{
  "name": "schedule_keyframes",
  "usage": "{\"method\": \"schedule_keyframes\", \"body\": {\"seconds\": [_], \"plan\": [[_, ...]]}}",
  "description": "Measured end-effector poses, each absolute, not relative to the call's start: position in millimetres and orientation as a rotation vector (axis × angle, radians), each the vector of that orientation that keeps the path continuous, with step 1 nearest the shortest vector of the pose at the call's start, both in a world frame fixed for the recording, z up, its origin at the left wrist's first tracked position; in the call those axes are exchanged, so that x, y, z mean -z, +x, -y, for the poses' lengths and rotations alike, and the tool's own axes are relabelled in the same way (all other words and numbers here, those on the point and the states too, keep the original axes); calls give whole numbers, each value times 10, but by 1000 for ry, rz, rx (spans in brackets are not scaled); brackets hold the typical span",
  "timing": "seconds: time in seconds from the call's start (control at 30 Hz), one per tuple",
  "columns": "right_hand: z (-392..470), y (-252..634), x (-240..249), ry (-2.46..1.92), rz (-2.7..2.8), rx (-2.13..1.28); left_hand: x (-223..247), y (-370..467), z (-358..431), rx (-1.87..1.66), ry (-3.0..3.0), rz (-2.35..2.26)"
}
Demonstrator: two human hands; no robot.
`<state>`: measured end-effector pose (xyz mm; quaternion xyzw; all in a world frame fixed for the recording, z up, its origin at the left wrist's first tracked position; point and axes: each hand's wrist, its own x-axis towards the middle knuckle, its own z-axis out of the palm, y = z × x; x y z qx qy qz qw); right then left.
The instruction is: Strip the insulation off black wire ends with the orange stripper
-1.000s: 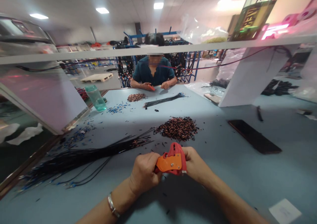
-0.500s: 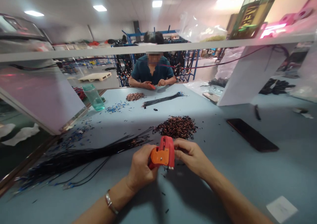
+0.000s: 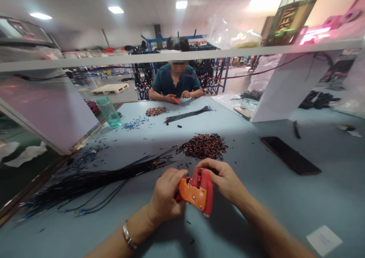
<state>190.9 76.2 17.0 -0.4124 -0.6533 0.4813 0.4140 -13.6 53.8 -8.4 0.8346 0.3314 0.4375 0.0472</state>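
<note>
My left hand [image 3: 167, 194] is wrapped round the handles of a red and orange hand tool [image 3: 196, 192], whose head is tilted to the lower right. My right hand [image 3: 225, 176] is at the far side of the tool's head, thumb and fingers drawn together; what they hold, if anything, is hidden behind the tool. Just beyond the hands is a pile of small black and copper-coloured pieces [image 3: 203, 145]. A bundle of black wires [image 3: 108, 180] lies to the left, its copper-coloured ends towards the pile.
Across the table a person [image 3: 176, 81] holds a red tool. Near that person are a wire bundle [image 3: 188, 114] and a copper-coloured pile [image 3: 156, 111]. A green bottle [image 3: 109, 112] stands at the left, a dark phone [image 3: 291, 155] lies at the right, and a shelf [image 3: 114, 61] spans above.
The tool has moved slightly down and right, and its head has turned to the lower right. My left hand has shifted slightly with it; my right hand remains beside the head.
</note>
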Motion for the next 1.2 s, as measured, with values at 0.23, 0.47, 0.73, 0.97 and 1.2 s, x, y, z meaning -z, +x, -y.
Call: {"method": "schedule_keyframes", "body": {"seconds": [0.23, 0.47, 0.73, 0.97, 1.2], "plan": [[-772, 1921, -227, -1074, 1682, -1119, -110, -184, -559, -920, 1398, -721], [-779, 1917, -239, -1145, 1658, -1142, -41, -252, -642, -688, 896, -503], [-725, 1932, -269, -1039, 1603, -989, -7, -234, -613, -592, 865, -489], [-679, 1932, -314, -1040, 1706, -739, -18, -227, -582, -506, 885, -501], [-654, 1922, -344, -1028, 1816, -567, -9, -244, -586, -483, 889, -477]]}}
